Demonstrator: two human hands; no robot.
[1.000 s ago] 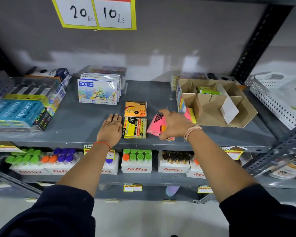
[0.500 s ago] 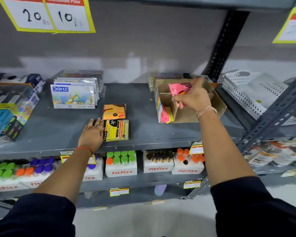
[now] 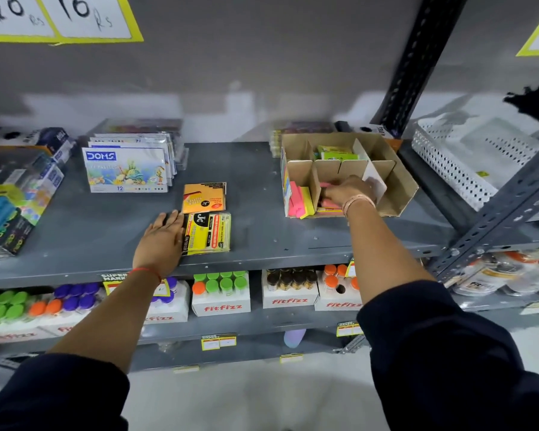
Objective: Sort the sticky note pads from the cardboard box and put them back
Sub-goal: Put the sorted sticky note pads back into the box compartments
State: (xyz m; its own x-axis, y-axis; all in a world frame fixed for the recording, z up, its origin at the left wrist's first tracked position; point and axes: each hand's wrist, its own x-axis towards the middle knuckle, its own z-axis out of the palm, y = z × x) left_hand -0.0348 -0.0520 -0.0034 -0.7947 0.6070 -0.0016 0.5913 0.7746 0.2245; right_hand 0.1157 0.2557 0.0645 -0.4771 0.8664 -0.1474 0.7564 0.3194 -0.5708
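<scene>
A cardboard box point(image 3: 400, 194) with dividers stands on the grey shelf point(image 3: 262, 231). My right hand point(image 3: 349, 191) reaches into its front middle compartment, fingers closed on a pink sticky note pad point(image 3: 325, 200). Pink and yellow pads point(image 3: 299, 202) stand in the left compartment, and green pads point(image 3: 336, 154) lie in a back one. A yellow pad stack point(image 3: 207, 233) and an orange pad point(image 3: 203, 197) lie on the shelf. My left hand point(image 3: 161, 241) rests flat against the yellow stack's left side.
DOMS colour boxes point(image 3: 126, 169) stand at the back left, plastic-wrapped packs point(image 3: 10, 206) at far left. A white perforated basket point(image 3: 467, 157) sits right of the upright post point(image 3: 417, 60). Fitfizz bottle cartons point(image 3: 221, 293) fill the shelf below.
My right hand carried the pink pad from the shelf front up over the box and lowered it into the front compartment. My left hand stayed by the yellow stack.
</scene>
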